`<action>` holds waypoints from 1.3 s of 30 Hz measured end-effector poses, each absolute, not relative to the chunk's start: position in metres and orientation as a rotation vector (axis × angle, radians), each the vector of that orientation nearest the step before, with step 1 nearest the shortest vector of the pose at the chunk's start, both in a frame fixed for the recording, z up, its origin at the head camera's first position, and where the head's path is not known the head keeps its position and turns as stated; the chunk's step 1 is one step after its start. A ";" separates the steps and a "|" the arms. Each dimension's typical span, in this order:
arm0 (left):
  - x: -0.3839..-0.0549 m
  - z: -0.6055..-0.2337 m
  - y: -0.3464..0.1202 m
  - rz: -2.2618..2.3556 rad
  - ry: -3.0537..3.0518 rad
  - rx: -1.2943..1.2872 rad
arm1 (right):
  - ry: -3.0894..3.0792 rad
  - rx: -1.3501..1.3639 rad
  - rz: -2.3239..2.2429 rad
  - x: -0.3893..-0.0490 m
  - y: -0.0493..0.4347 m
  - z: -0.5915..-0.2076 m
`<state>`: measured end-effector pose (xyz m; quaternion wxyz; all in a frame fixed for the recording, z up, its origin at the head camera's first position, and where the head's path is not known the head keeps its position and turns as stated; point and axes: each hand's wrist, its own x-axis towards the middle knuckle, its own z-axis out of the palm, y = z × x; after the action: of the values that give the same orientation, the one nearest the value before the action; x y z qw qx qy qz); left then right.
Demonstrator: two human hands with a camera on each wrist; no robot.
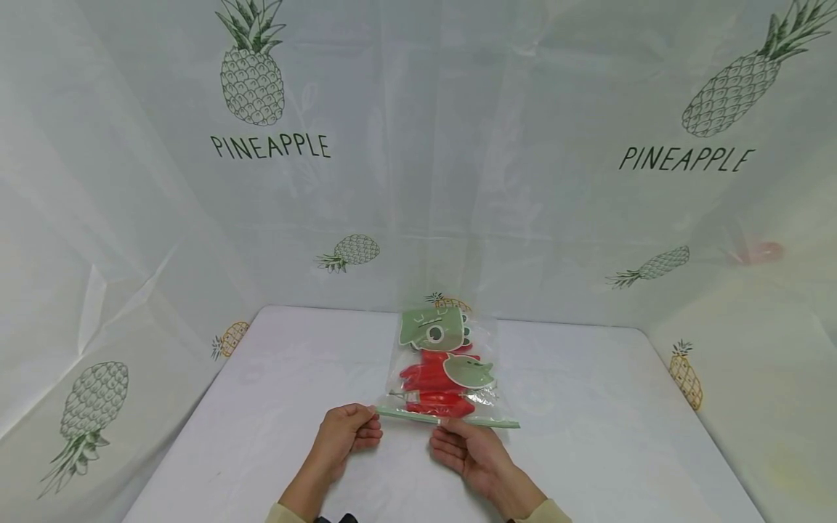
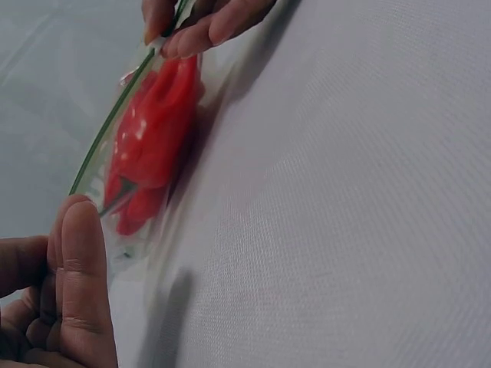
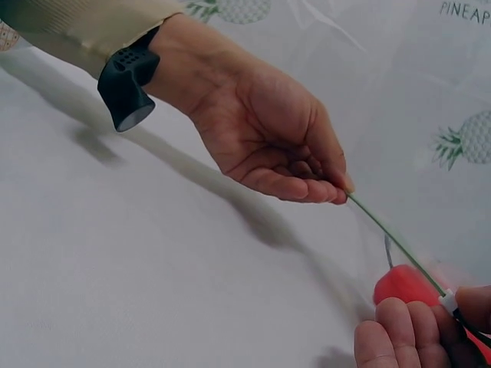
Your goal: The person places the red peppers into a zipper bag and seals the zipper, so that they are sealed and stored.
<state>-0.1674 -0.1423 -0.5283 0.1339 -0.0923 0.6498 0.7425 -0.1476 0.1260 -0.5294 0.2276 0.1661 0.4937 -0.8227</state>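
Observation:
A clear zip bag [image 1: 394, 370] with green cartoon prints lies at the middle of the table, its green-edged opening towards me. Glossy red things [image 1: 428, 376] show through the plastic; their kind is unclear. My left hand [image 1: 346, 436] pinches the left end of the green zip strip [image 3: 395, 241] between thumb and forefinger. Right of it, my right hand [image 1: 474, 454] pinches the small white slider [image 3: 448, 300] part way along the strip. In the left wrist view the strip runs straight between both hands, and the red things [image 2: 157, 134] sit just beside it.
The bag lies on a white table [image 1: 275, 378]. Behind and at both sides hangs a pale curtain [image 1: 471, 181] printed with pineapples. A dark wrist camera [image 3: 129, 88] is strapped at the left sleeve [image 3: 92, 31].

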 end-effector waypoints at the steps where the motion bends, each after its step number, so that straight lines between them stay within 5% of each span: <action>1: -0.167 -0.528 -0.142 2.152 1.886 -0.269 | 1.365 0.456 -2.266 -0.147 0.126 -0.529; 39: -0.169 -0.534 -0.147 2.159 1.911 -0.304 | 1.399 0.504 -2.259 -0.142 0.175 -0.531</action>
<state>-0.1686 -0.1474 -0.5336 0.1208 -0.1042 0.6542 0.7393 -0.1417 0.1748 -0.5314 0.2167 0.1819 0.5049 -0.8155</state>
